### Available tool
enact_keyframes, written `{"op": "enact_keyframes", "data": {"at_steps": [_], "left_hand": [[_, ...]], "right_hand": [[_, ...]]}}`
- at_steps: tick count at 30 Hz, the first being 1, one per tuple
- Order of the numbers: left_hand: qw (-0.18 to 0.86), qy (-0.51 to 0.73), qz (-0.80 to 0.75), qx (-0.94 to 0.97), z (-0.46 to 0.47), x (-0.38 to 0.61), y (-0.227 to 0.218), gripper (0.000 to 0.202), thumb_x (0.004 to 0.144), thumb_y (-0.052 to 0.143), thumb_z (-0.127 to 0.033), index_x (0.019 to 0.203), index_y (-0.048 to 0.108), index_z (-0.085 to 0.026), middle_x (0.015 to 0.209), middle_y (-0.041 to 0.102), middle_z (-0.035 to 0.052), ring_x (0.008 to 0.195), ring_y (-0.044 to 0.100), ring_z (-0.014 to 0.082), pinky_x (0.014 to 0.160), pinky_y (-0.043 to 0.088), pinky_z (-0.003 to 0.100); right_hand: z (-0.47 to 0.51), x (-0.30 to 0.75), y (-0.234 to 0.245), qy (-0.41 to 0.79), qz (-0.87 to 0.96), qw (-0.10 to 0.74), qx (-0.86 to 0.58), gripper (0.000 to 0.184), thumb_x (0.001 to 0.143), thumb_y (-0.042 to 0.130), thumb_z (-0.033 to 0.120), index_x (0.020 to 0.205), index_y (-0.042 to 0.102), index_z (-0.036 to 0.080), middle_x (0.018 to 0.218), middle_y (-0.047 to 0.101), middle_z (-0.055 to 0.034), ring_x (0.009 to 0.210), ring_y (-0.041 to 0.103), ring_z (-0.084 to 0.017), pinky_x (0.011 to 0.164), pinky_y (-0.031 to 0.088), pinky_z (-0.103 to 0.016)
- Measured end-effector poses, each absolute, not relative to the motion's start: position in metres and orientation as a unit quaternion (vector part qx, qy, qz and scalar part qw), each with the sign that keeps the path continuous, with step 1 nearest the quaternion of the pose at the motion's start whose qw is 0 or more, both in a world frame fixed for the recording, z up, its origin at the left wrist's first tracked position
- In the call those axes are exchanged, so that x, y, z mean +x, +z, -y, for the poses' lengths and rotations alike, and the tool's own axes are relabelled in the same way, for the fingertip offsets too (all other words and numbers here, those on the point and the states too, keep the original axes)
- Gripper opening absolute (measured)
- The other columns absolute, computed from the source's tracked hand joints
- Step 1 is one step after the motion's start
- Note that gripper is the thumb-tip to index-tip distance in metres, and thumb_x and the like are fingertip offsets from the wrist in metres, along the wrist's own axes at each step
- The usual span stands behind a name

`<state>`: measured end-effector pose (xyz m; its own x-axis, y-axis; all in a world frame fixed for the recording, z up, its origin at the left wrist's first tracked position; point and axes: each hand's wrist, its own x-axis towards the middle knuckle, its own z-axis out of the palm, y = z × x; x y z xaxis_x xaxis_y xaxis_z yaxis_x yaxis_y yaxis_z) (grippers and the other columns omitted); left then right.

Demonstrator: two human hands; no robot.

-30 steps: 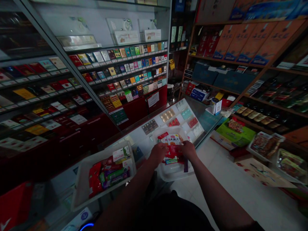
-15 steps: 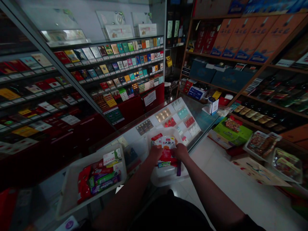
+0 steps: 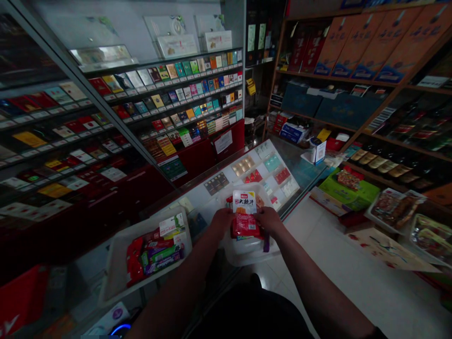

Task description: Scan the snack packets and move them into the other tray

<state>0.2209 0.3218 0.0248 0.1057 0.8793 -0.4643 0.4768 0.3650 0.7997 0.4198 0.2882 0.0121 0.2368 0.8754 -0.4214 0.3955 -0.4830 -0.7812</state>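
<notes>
Packet now squarer to view, covering more of red wrapper. Left hand, right hand pinching its side edges. Likely mid-arranging over tub, not yet released.

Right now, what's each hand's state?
Left hand: closed, holding the left edge of the red-and-white packet.
Right hand: closed, holding its right edge.

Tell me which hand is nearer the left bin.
Left: the left hand is to the right of that bin; the right hand is farther right, across the red-and-white packet.
</notes>
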Motion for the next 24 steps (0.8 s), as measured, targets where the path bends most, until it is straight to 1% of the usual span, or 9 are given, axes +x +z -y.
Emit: {"op": "enact_keyframes", "data": {"at_steps": [2,4,7,9,11,13,16,19,24], "left_hand": [[0.522,0.222,-0.632,0.527,-0.318,0.204,0.037,0.01,0.077,0.061,-0.021,0.073,0.066,-0.014,0.062,0.063,0.0012,0.057,0.056,0.0117,0.055,0.041,0.022],[0.517,0.239,-0.631,0.527,-0.315,0.185,0.047,0.011,0.077,0.06,-0.021,0.08,0.069,-0.015,0.065,0.066,0.0017,0.059,0.058,0.0126,0.055,0.042,0.022],[0.5,0.255,-0.635,0.531,-0.31,0.155,0.053,0.016,0.078,0.06,-0.02,0.088,0.072,-0.016,0.077,0.072,0.0046,0.067,0.063,0.0153,0.057,0.046,0.024],[0.488,0.261,-0.637,0.537,-0.307,0.137,0.053,0.016,0.079,0.06,-0.019,0.089,0.072,-0.016,0.083,0.074,0.006,0.073,0.066,0.0169,0.06,0.049,0.025],[0.472,0.265,-0.647,0.537,-0.305,0.121,0.051,0.016,0.078,0.061,-0.018,0.09,0.072,-0.016,0.084,0.074,0.0054,0.075,0.067,0.017,0.064,0.051,0.026],[0.449,0.268,-0.662,0.538,-0.303,0.108,0.049,0.016,0.077,0.063,-0.016,0.09,0.071,-0.016,0.084,0.074,0.0043,0.075,0.067,0.0164,0.067,0.051,0.026],[0.418,0.271,-0.681,0.536,-0.3,0.092,0.049,0.015,0.076,0.064,-0.012,0.089,0.071,-0.015,0.085,0.075,0.004,0.078,0.068,0.0156,0.072,0.051,0.026],[0.406,0.275,-0.693,0.529,-0.296,0.079,0.052,0.016,0.075,0.063,-0.009,0.088,0.071,-0.014,0.087,0.075,0.0046,0.078,0.068,0.0157,0.073,0.05,0.026],[0.43,0.302,-0.686,0.503,-0.287,0.065,0.049,0.018,0.074,0.063,-0.009,0.087,0.072,-0.015,0.087,0.076,0.0048,0.078,0.068,0.0165,0.071,0.05,0.026]], "right_hand": [[-0.285,0.406,0.018,0.515,0.382,0.324,-0.696,0.013,0.073,0.062,0.021,0.065,0.051,0.02,0.045,0.051,0.0048,0.043,0.047,-0.01,0.045,0.033,-0.021],[-0.283,0.391,0.024,0.564,0.347,0.358,-0.658,0.016,0.072,0.061,0.02,0.064,0.047,0.021,0.043,0.049,0.006,0.039,0.042,-0.009,0.042,0.031,-0.02],[-0.281,0.367,0.029,0.593,0.341,0.371,-0.627,0.015,0.071,0.06,0.018,0.064,0.046,0.021,0.044,0.053,0.0051,0.037,0.044,-0.009,0.04,0.031,-0.019],[-0.28,0.351,0.03,0.591,0.349,0.371,-0.625,0.012,0.07,0.059,0.016,0.067,0.049,0.021,0.046,0.056,0.0042,0.04,0.05,-0.011,0.041,0.036,-0.019],[-0.278,0.336,0.029,0.586,0.361,0.368,-0.624,0.01,0.07,0.059,0.015,0.07,0.051,0.02,0.048,0.058,0.0039,0.043,0.055,-0.013,0.044,0.041,-0.02],[-0.278,0.322,0.028,0.584,0.377,0.361,-0.622,0.01,0.072,0.06,0.016,0.072,0.051,0.021,0.051,0.06,0.0034,0.044,0.056,-0.013,0.046,0.043,-0.021],[-0.276,0.303,0.029,0.581,0.399,0.34,-0.623,0.012,0.073,0.062,0.016,0.074,0.052,0.02,0.053,0.062,0.0022,0.043,0.056,-0.013,0.045,0.041,-0.02],[-0.274,0.287,0.033,0.577,0.41,0.33,-0.624,0.01,0.074,0.061,0.014,0.075,0.053,0.02,0.053,0.062,0.0019,0.043,0.057,-0.012,0.044,0.038,-0.02],[-0.272,0.274,0.037,0.508,0.49,0.314,-0.635,0.011,0.072,0.058,0.008,0.068,0.056,0.019,0.058,0.066,-0.001,0.055,0.065,-0.016,0.048,0.04,-0.021]]}}
